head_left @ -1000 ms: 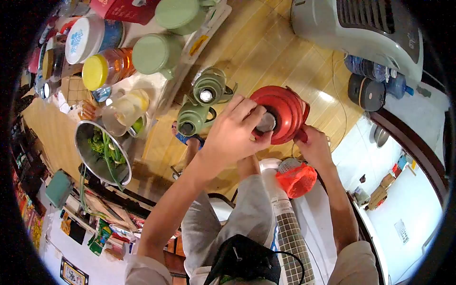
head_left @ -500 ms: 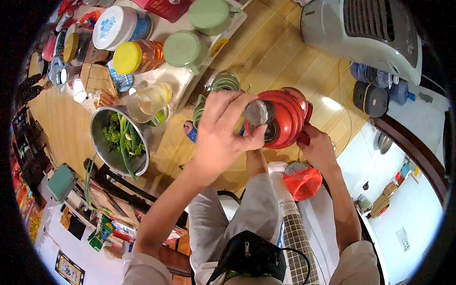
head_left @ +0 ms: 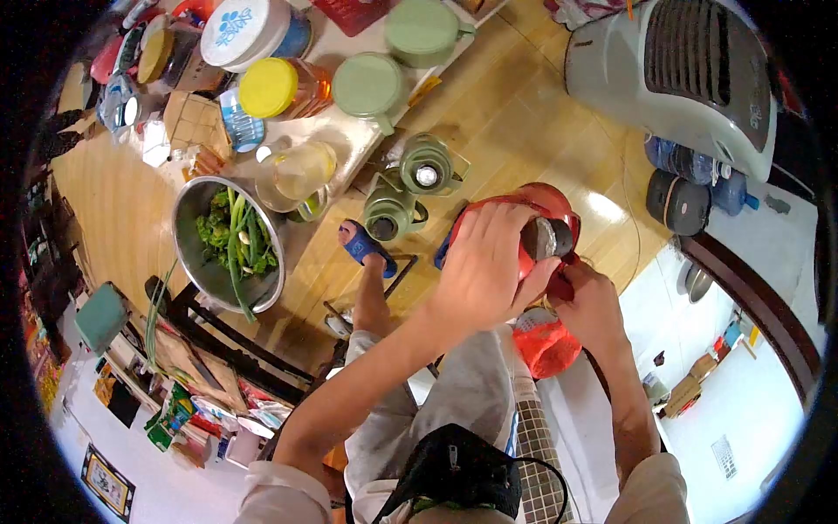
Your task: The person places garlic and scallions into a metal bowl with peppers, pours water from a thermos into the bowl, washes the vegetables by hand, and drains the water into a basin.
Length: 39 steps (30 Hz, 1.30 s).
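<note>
A red thermos flask (head_left: 552, 201) is seen from above, partly behind my hands. My left hand (head_left: 489, 262) pinches a silvery, foil-like stopper (head_left: 543, 238) at the dark mouth of the flask; whether the stopper sits inside cannot be made out. My right hand (head_left: 591, 306) is closed round the flask's red handle. Two green thermos flasks, one (head_left: 426, 166) with a silvery top and one (head_left: 389, 214) with a dark top, stand on the floor left of the red one.
At the left, a table (head_left: 122, 205) bears a metal bowl of green vegetables (head_left: 185, 253), a yellow-lidded jar (head_left: 268, 88), a glass jug (head_left: 292, 179) and green lidded mugs (head_left: 367, 85). An air cooler (head_left: 611, 79) stands upper right, a red plastic bag (head_left: 548, 348) below the flask.
My left hand and the stopper have moved right, over the red flask. The stopper was lifted off the mouth half a second ago. The view has shifted, showing the green flasks again.
</note>
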Available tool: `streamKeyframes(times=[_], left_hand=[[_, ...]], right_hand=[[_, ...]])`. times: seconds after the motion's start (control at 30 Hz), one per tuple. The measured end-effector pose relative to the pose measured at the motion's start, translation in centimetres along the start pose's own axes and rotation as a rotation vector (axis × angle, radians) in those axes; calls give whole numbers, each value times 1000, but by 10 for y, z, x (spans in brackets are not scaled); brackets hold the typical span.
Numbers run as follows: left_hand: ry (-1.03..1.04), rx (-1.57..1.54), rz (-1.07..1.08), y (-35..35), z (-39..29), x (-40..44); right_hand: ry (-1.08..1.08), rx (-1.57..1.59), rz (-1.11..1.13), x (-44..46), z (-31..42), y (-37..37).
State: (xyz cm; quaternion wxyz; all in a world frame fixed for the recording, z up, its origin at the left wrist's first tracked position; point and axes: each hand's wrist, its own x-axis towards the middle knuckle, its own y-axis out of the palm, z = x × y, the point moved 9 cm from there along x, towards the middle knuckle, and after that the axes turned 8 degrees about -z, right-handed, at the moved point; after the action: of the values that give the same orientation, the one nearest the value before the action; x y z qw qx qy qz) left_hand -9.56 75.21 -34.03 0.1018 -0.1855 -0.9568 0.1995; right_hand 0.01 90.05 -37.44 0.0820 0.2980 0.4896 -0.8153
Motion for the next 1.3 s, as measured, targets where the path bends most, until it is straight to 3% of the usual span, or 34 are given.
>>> streamKeyframes(times=[0.33, 0.4, 0.63, 0.7, 0.9, 1.03, 1.1, 1.17, 1.23, 1.3], left_hand=[[16, -127, -96, -36, 0, -11], [0, -155, -140, -49, 1, -17], [-157, -242, -200, -98, 26, -47], [-219, -268, -189, -115, 35, -58], [-258, -258, -312, -185, 48, -83], [-449, -523, -501, -219, 76, -117], [-707, -684, -795, -247, 103, -140], [-819, -807, -1065, -277, 116, -162], [-658, -624, -1225, -316, 123, -180], [-695, -558, -1259, -337, 139, -201]], right_hand=[[118, -191, 121, -26, 30, -6], [-173, -236, -66, -30, 62, -19], [-305, -184, 59, -37, 109, -5], [-150, -89, 113, -41, 114, 2], [-287, 27, 194, -49, 181, 27], [-324, 145, 225, -51, 232, 42], [-279, 151, 277, -51, 248, 52], [-269, 143, 291, -52, 264, 61], [-189, 62, 329, -51, 271, 70], [-203, 22, 320, -50, 288, 74]])
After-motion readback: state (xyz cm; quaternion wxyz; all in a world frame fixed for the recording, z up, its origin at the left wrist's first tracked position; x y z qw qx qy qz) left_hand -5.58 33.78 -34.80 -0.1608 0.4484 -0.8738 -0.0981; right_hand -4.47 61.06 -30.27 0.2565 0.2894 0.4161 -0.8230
